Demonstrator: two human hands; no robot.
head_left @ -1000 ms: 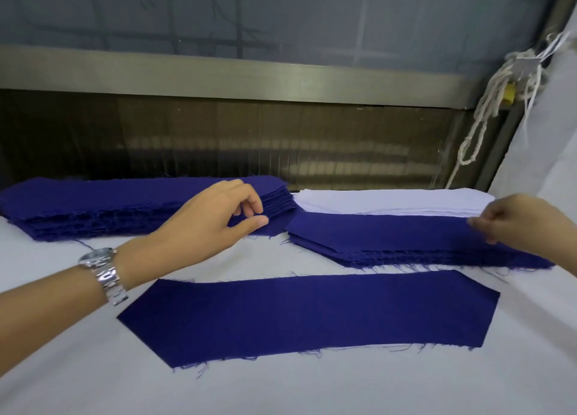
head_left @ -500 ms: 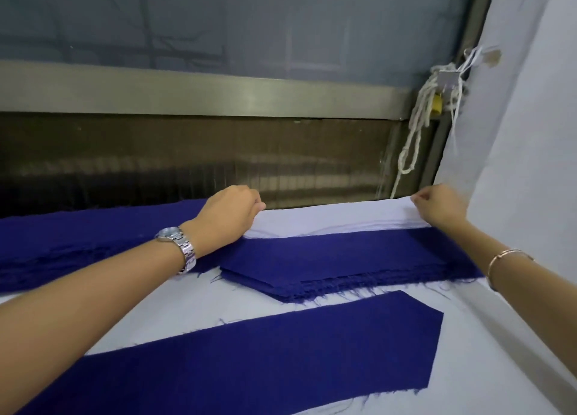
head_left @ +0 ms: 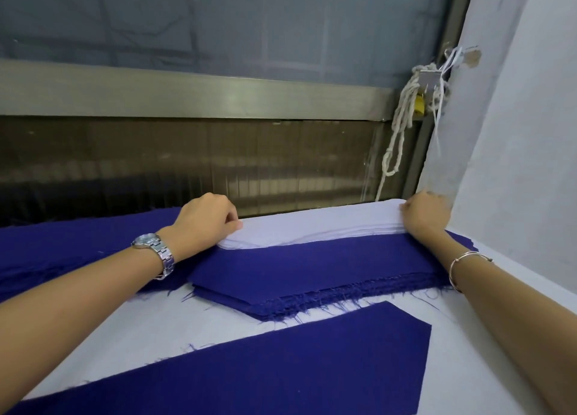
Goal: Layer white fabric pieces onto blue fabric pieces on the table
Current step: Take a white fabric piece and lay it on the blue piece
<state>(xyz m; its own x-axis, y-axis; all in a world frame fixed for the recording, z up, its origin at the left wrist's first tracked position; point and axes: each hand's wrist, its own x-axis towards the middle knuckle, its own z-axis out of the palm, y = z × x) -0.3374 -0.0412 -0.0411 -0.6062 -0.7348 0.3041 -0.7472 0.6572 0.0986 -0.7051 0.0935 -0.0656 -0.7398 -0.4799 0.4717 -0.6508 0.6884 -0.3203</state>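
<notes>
I'm in a garment workshop, I'd say: on the cloth-covered table identical cut pieces lie piled, a blue stack with frayed edges, a white stack behind it, another blue pile further left. A metal rail and knotted rope stand behind.

The table, covered in white cloth, is carrying four lots of fabric. A single blue fabric piece is lying flat nearest the camera, its frayed edge trailing threads. Just beyond it, a stack of blue pieces is sitting with its frayed edges facing forward. A stack of white fabric pieces is lying behind that stack, touching it along the far side. A second blue stack is spreading across the table's left end.
</notes>
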